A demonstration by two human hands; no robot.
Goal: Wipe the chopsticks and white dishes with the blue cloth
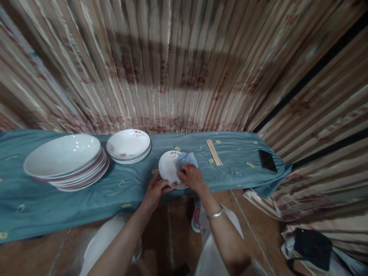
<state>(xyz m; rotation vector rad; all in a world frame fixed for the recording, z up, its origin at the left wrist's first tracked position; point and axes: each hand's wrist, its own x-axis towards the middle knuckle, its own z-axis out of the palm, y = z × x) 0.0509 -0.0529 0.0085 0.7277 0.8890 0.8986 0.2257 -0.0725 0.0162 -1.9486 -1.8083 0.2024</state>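
Observation:
A white plate (166,167) with small red flowers lies in front of me at the near side of the cloth-covered table. My left hand (156,188) grips its lower left rim, thumb on top and fingers beneath. In my right hand (191,176) is a light blue cloth (187,158), pressed on the right part of the plate. That hand and the cloth hide part of the plate's surface. To the left stands a short stack of similar flowered plates (128,143).
Large white bowls (64,155) are stacked at the left. Several wooden chopsticks (214,152) lie right of the plate, and a black phone (267,161) is near the table's right end. Pleated curtains (172,76) hang behind. A dark bag (313,247) sits low at the right.

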